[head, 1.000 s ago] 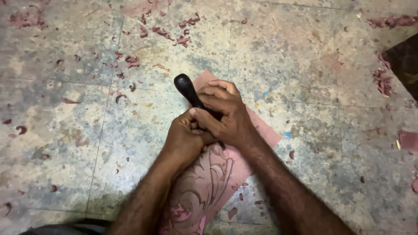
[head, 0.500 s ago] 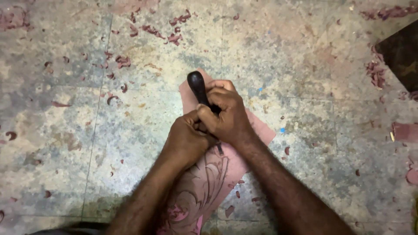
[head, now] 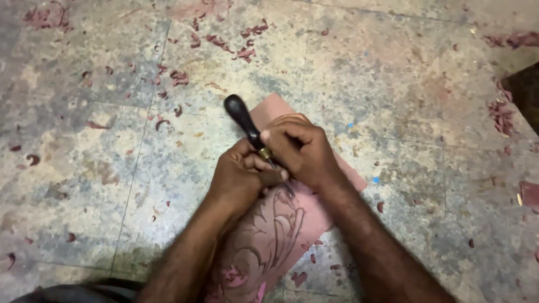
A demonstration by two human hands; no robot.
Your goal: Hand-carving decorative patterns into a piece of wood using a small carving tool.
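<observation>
A pink carving block (head: 269, 235) with a curling leaf pattern cut into it lies on the worn stone floor (head: 112, 157). My right hand (head: 303, 151) grips a carving tool (head: 242, 118) with a black rounded handle and a brass collar; its thin blade slants down onto the block. My left hand (head: 238, 177) is closed beside the blade, thumb pressed against it, resting on the block's upper part. Both forearms cover much of the block's middle.
Pink shavings (head: 247, 42) are scattered over the floor, thickest at the top and along the right side. A dark object (head: 525, 92) sits at the right edge. A small reddish piece (head: 529, 193) lies on the floor at the far right.
The tool's black handle has tilted further left and the blade has shifted slightly along the block. Both hands stay closed around the tool.
</observation>
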